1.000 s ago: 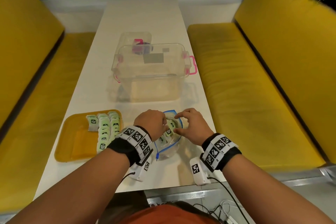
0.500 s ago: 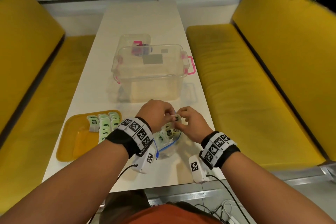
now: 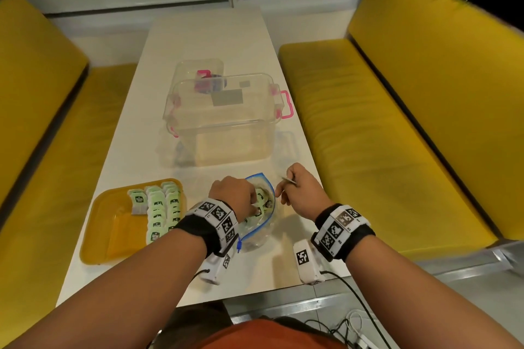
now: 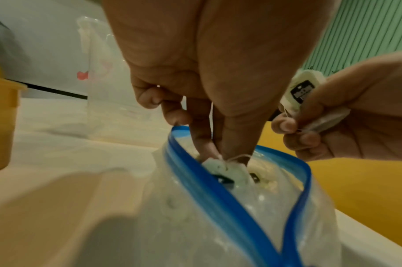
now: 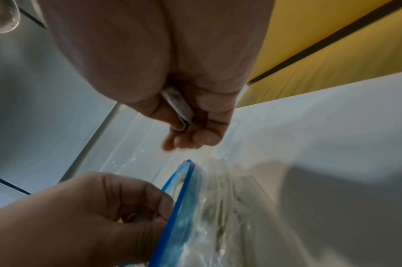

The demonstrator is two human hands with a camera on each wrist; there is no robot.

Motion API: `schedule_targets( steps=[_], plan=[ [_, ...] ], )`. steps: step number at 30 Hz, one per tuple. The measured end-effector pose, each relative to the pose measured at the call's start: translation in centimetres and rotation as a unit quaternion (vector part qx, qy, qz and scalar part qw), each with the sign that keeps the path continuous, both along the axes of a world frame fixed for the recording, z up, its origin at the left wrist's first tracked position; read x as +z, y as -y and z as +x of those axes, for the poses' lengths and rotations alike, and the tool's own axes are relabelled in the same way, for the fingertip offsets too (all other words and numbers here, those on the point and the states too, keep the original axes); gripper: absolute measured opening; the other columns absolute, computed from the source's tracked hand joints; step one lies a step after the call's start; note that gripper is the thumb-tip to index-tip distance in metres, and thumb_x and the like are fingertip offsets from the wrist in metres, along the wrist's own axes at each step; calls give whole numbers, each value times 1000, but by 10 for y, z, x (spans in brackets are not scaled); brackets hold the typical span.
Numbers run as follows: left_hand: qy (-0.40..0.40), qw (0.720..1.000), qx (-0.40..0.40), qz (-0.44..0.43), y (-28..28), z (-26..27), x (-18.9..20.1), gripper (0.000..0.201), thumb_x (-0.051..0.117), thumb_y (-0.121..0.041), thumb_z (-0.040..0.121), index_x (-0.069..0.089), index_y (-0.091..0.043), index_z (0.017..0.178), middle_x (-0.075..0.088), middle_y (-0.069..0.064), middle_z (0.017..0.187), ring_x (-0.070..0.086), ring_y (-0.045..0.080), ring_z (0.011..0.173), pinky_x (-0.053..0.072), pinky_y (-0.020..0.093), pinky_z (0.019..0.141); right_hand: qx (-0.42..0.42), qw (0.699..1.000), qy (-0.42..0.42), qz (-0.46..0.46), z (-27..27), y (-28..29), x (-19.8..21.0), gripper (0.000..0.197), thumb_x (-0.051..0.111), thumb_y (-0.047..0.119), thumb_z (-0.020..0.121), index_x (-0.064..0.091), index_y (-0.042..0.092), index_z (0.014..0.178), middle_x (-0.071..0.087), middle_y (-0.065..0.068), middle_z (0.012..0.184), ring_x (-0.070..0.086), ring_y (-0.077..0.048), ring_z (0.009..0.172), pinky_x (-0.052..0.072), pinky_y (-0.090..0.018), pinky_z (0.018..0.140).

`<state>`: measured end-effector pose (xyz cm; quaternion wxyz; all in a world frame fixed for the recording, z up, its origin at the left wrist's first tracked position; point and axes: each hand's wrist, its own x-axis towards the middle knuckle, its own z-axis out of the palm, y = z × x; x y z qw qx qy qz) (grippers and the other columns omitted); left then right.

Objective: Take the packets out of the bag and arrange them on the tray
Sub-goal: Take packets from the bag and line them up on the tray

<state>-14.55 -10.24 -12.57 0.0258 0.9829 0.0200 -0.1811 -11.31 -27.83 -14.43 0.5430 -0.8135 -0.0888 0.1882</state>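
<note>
Head view | tray (image 3: 96, 238) at worktop's near-left corner: three rows of tea-bag packets (image 3: 158, 208) laid, part bare | zip bag (image 3: 262, 224) beside it, packets left inside | left hand (image 3: 231, 195) grip pinching one in bag | right hand (image 3: 302, 188) grip closed on packet (image 4: 302, 90) | judged partway.

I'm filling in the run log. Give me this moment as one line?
left hand: in bag, pinching a packet | right hand: holds packet beside bag | tray: packets in rows | step: emptying bag

black wristbands (image 3: 344, 231) with checkered markers, white cabled cameras
</note>
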Motion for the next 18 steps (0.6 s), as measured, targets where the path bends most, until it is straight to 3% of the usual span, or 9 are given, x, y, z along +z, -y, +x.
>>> schedule_targets(
  steps=[4,9,13,15,18],
  plan=[
    [17,1000,-9,-4,0,-2,1,15,64,-44,83,68,-36,95,68,-10,100,59,19,101,45,33,86,15,999,6,-35,-4,-2,0,27,33,-1,94,47,18,106,58,2,75,48,-15,64,41,-25,59],
    [73,986,24,-146,-13,-7,23,7,68,-35,84,70,-29,88,70,-9,91,63,16,89,50,30,80,24,999,41,-4,-6,-6,2,22,47,3,92,62,19,95,61,5,87,53,-10,74,39,-26,69],
    [130,968,16,-215,-21,-13,56,9,68,-35,85,72,-28,89,71,-8,86,63,13,83,49,31,77,61,995,65,51,-9,-16,12,15,69,10,86,66,16,99,63,17,71,55,0,63,44,-15,64],
    [156,963,9,-220,-26,-16,73,9,68,-36,86,72,-29,90,71,-9,86,62,12,81,49,30,78,71,992,58,80,-9,-27,18,16,76,14,84,70,12,98,73,8,84,66,-4,76,49,-16,72],
    [179,963,8,-202,-35,-20,91,11,67,-39,86,72,-30,90,70,-11,86,57,9,77,46,28,74,68,991,47,105,-9,-41,25,13,76,17,84,74,10,95,75,-3,96,69,-10,93,51,-20,85]
  ],
)
